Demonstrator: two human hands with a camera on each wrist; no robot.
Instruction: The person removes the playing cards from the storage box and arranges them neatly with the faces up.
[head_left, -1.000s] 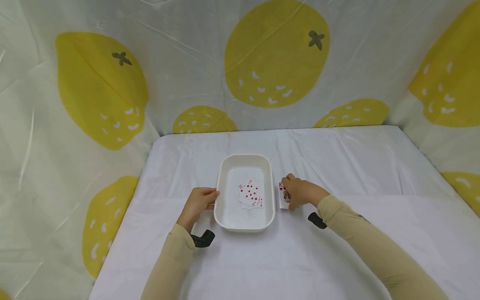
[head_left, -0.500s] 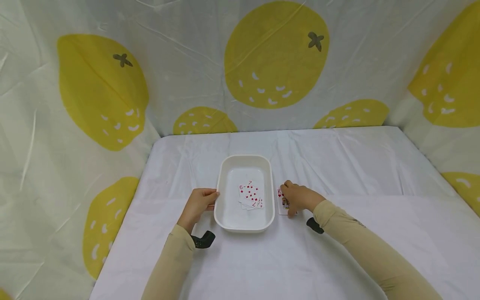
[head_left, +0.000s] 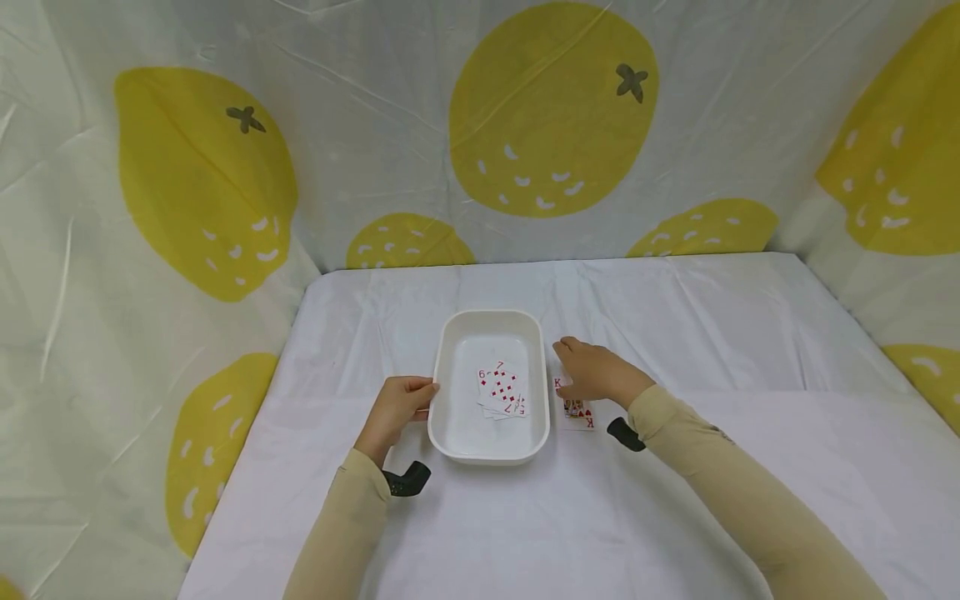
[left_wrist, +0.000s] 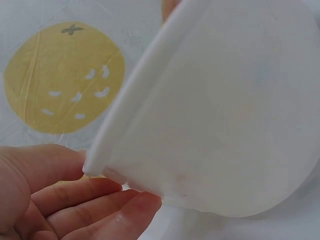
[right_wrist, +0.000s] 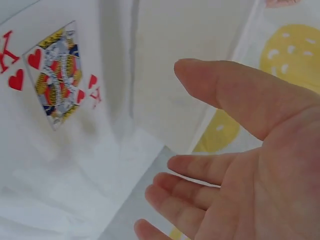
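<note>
A white plastic tray (head_left: 467,433) stands mid-table with a few red-diamond playing cards (head_left: 501,392) lying face up on its floor. At the tray's left rim, my left hand (head_left: 395,410) grips the edge; the left wrist view shows the thumb on the rim and the fingertips against the tray's outer wall (left_wrist: 215,110). Right of the tray a king of hearts (head_left: 577,412) lies face up on the cloth. Over its upper part hovers my right hand (head_left: 598,372), fingers extended and holding nothing. The right wrist view shows the king of hearts (right_wrist: 59,75) apart from the fingers.
A white cloth (head_left: 480,533) covers the table. Behind and at the sides hang pale curtains printed with yellow lemons (head_left: 555,108). A black wrist-camera mount (head_left: 407,479) sits under the left wrist, and another mount (head_left: 625,434) under the right.
My right hand, earlier touching the king of hearts and drawing it slightly nearer, has let go and lifted away from it, uncovering its lower corner. My left hand and the tray stay put.
</note>
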